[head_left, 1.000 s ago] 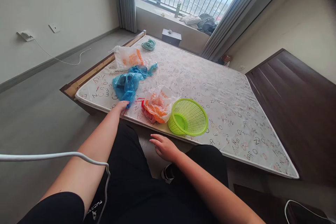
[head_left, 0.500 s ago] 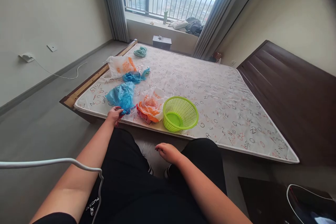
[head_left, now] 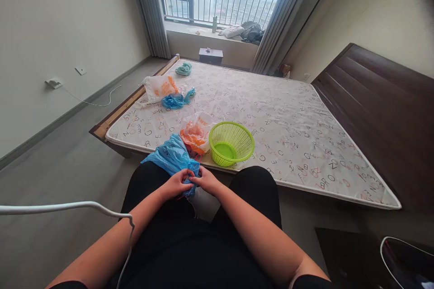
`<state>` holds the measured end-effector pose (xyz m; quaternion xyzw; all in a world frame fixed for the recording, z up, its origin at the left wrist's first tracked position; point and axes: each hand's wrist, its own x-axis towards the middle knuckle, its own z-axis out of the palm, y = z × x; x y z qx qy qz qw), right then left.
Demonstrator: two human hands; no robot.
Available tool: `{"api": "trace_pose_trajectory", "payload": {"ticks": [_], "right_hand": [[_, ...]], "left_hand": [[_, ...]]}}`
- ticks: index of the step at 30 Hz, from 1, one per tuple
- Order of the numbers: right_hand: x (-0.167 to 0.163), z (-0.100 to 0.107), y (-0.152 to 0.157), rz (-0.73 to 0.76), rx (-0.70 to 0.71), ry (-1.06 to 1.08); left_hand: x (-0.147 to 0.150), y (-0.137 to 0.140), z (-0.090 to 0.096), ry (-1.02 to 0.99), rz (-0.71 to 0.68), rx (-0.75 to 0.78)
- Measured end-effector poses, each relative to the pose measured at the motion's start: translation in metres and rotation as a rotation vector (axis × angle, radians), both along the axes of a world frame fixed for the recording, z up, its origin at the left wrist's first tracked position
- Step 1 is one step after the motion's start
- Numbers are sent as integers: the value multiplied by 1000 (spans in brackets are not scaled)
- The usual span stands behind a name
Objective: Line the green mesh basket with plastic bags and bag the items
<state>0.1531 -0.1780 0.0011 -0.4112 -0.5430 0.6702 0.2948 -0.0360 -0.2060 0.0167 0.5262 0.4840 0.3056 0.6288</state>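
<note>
Between my knees, my left hand [head_left: 179,182] and my right hand [head_left: 207,179] meet on the gathered end of a blue plastic bag [head_left: 172,153]. Fingers of both hands are closed on it. The rest of the bag spreads over my left thigh and the mattress edge. A bit of red string shows by the bag. Just beyond lies a white and orange plastic bag [head_left: 196,131] with something pinkish in it. To its right stands an empty green plastic basket [head_left: 231,143].
Farther back on the mattress [head_left: 288,144] lie another white and orange bag [head_left: 161,86], a crumpled blue bag [head_left: 174,100] and a coil of teal cord [head_left: 183,69]. A white cable [head_left: 68,208] crosses in front of my left arm. A dark headboard [head_left: 369,95] rises at right.
My left hand has drawn the blue bag off the mattress toward me, over my lap. My right hand has come up to meet it and now grips the bag too.
</note>
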Motion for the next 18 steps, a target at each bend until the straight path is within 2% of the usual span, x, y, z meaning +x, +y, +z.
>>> {"api": "trace_pose_trajectory", "payload": {"ticks": [1, 3, 5, 8, 11, 14, 16, 18], "right_hand": [[1, 1, 2, -22, 23, -15], [5, 4, 8, -126, 38, -58], [11, 7, 15, -293, 36, -69], [22, 12, 20, -488, -22, 72], [27, 16, 17, -561, -169, 242], [29, 18, 12, -570, -206, 281], [29, 21, 10, -556, -132, 244], [29, 26, 9, -515, -54, 190]], "left_hand": [[1, -1, 1, 23, -12, 5], [-4, 3, 2, 78, 63, 30], [-14, 11, 1, 134, 248, 63], [-29, 23, -2, 174, 551, 79], [-34, 25, -1, 255, 691, 131], [-23, 13, 12, 443, 632, 437], [-9, 1, 23, 526, 440, 647], [7, -9, 30, 522, 144, 733]]}}
